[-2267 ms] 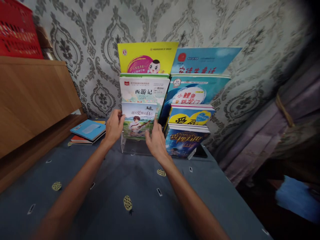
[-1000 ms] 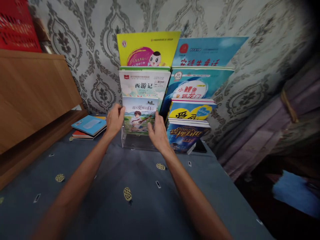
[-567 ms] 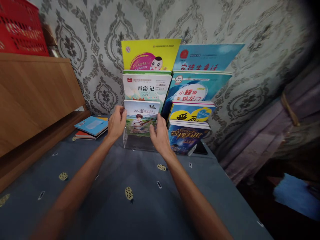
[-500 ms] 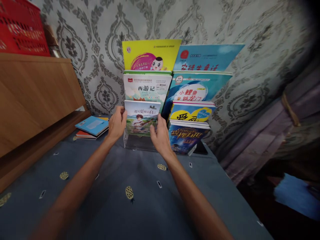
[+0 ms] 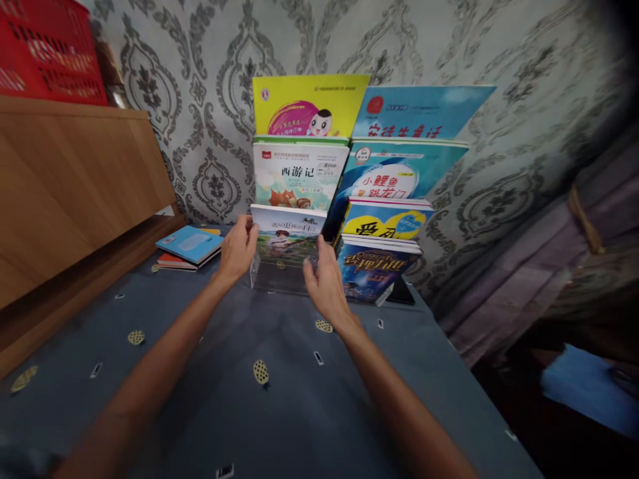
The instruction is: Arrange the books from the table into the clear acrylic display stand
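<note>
A small paperback point(image 5: 285, 243) with a cartoon figure in a green landscape sits at the front of the left column of a clear acrylic book stand point(image 5: 279, 278). My left hand point(image 5: 239, 247) is closed on its left edge, and my right hand point(image 5: 327, 283) grips the right edge, thumb toward the front. The paperback leans with its top toward me. Behind it stand a white book point(image 5: 299, 174) and a taller yellow book point(image 5: 312, 100). Its lower edge lies at the clear front step; whether it touches the bottom of the slot I cannot tell.
The right column holds a blue book point(image 5: 424, 110), a teal book point(image 5: 399, 169), a yellow-and-blue book point(image 5: 384, 219) and dark blue books point(image 5: 374, 269). A small book pile point(image 5: 190, 245) lies left, beside a wooden cabinet point(image 5: 84, 179) bearing a red basket point(image 5: 50, 53). A curtain point(image 5: 529, 279) hangs right.
The small paperback has tipped, its top coming toward me, so more of the white book behind it shows. Both hands stay at its sides. The view has shifted slightly.
</note>
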A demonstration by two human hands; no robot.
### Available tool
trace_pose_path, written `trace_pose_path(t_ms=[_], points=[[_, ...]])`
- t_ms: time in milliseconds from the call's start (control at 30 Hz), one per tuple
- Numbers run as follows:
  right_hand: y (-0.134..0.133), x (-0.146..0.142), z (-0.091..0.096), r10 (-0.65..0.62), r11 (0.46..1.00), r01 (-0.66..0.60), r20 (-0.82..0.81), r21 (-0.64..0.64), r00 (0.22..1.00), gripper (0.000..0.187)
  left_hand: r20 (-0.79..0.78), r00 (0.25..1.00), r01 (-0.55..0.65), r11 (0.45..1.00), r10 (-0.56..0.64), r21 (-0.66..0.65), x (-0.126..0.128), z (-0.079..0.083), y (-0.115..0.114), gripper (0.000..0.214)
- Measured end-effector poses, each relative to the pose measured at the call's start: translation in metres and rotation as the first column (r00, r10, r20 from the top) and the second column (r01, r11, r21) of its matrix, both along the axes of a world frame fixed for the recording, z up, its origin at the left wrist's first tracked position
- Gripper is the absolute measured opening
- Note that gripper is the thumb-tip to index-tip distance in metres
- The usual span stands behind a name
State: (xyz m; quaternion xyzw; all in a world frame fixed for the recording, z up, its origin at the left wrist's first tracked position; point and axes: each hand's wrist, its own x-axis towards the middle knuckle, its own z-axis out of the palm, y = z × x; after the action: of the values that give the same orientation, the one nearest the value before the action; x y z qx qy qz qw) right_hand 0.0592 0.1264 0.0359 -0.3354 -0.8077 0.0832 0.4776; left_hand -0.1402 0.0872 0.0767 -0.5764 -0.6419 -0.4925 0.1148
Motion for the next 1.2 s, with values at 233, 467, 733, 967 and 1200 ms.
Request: trace_pose_path(t_ms=[233, 467, 733, 967, 1200], points=[[-0.015, 0.005, -0.014, 0.06, 0.998, -0.06, -0.012, -0.018, 0.998, 0.062, -0.028, 0.999, 0.02, 0.999, -0.021, -0.038, -0.01, -0.016, -0.01, 0.019], [-0.05, 0.012, -0.062, 0.194, 0.976, -0.18, 0.116, -0.118, 0.974, 0.057, -0.194, 0.95, -0.286, 0.929, 0.244, -0.236, -0.076, -0.056, -0.021, 0.025], [-0.065, 0.022, -0.113, 0.271, 0.949, -0.199, 0.311, -0.243, 0.911, 0.054, -0.398, 0.862, -0.502, 0.644, 0.315, -0.577, -0.144, -0.083, -0.038, 0.05], [-0.065, 0.021, -0.112, 0.287, 0.941, -0.18, 0.397, -0.286, 0.872, 0.05, -0.53, 0.8, -0.591, 0.519, 0.281, -0.618, -0.136, -0.073, -0.052, 0.059], [-0.065, 0.02, -0.113, 0.284, 0.948, -0.193, 0.393, -0.253, 0.874, 0.046, -0.584, 0.788, -0.589, 0.509, 0.193, -0.627, -0.136, -0.074, -0.081, 0.046]])
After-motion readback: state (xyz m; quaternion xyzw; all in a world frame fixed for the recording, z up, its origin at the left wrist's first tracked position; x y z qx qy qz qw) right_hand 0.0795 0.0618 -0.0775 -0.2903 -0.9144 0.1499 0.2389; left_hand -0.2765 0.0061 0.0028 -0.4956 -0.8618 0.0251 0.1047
